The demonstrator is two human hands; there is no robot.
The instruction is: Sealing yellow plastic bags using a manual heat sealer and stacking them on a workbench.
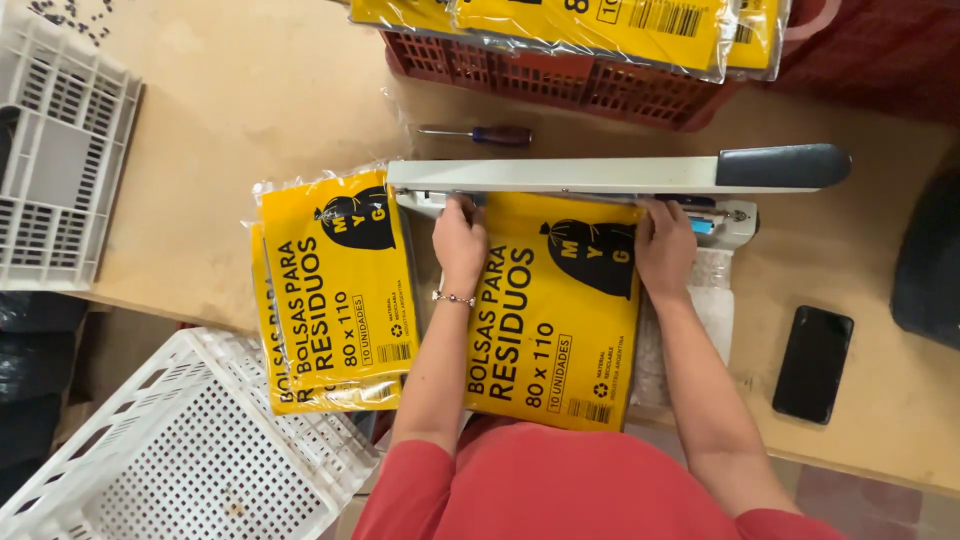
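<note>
the step in hand looks like positioning a pack for sealing. the yellow bag pack lies flat on the wooden table, its top edge pushed under the raised arm of the impulse heat sealer. the left hand rests on the pack's upper left corner, fingers laid close together and pressing down, fingertips at the sealer's base just under the arm. the right hand does the same on the upper right corner, fingers flat and narrow, tips touching the sealer bed near its blue part. neither hand grips anything; both pin the pack's open end in the jaw line.

to the left of the left fingers, just beside them, a stack of finished yellow packs in clear wrap lies on the table. beyond the fingertips, past the sealer arm, a screwdriver lies on the table, and farther on a red crate carries more yellow packs. right of the right fingers, well apart, sits a black phone. a white crate stands lower left and a grey crate at the far left.

judging from this, the next move calls for one hand to free itself and reach the dark handle at the arm's right end, while the other keeps the edge straight and wrinkle-free, with fingertips clear of the bar.
</note>
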